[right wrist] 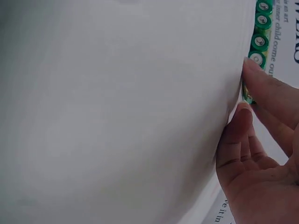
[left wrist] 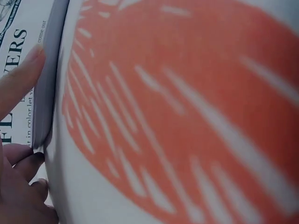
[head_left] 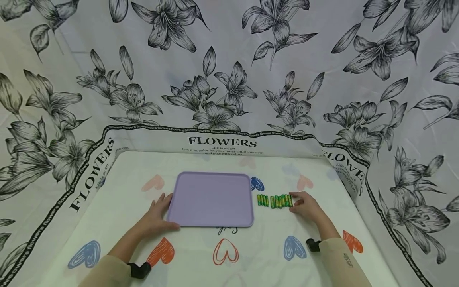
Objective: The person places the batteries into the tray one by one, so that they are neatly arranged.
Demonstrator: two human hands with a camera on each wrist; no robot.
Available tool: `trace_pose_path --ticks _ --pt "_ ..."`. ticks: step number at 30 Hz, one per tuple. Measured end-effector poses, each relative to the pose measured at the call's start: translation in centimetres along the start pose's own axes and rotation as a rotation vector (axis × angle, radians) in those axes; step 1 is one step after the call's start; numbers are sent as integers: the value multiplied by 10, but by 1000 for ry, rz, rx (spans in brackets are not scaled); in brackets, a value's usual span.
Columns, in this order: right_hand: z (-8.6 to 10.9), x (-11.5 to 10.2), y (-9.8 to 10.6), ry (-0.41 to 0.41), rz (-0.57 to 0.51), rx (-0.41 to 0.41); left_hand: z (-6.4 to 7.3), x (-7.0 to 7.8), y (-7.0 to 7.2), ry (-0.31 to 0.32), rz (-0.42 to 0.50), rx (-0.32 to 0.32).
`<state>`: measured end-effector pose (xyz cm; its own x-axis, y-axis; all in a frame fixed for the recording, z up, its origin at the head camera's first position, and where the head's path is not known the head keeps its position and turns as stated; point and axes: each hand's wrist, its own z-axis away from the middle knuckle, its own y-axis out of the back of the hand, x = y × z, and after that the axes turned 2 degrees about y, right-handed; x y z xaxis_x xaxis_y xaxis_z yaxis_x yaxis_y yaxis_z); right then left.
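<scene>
A flat lilac tray (head_left: 211,199) lies in the middle of the table. My left hand (head_left: 158,218) rests at its left side, fingers spread along the left edge and thumb at the near left corner. The left wrist view shows fingertips against the tray's side (left wrist: 46,93). To the right of the tray, several green batteries (head_left: 277,201) lie side by side in a row, with a small gap splitting it. My right hand (head_left: 306,206) pinches the battery at the right end (head_left: 290,201). In the right wrist view the right hand (right wrist: 261,144) partly hides that battery.
A white cloth (head_left: 258,255) with printed hearts covers the table. Floral curtains (head_left: 222,95) hang behind it and at both sides. A black wrist strap piece (head_left: 140,271) sits at the left sleeve, another (head_left: 313,244) at the right.
</scene>
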<state>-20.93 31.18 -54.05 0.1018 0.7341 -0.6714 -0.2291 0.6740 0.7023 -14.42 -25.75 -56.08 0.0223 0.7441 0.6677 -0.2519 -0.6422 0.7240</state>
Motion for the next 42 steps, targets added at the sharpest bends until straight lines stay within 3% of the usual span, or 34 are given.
trace_pose_path --ticks 9,18,27,42 --pt "4 1 -2 14 -1 34 1 -5 -1 15 26 -7" --pt "12 -1 0 77 -202 51 2 -3 -1 47 21 -2" --pt "20 -30 -5 98 -226 74 2 4 -3 61 46 -16" --pt "21 -82 -16 167 -263 65 -1 -5 -6 81 53 -29"
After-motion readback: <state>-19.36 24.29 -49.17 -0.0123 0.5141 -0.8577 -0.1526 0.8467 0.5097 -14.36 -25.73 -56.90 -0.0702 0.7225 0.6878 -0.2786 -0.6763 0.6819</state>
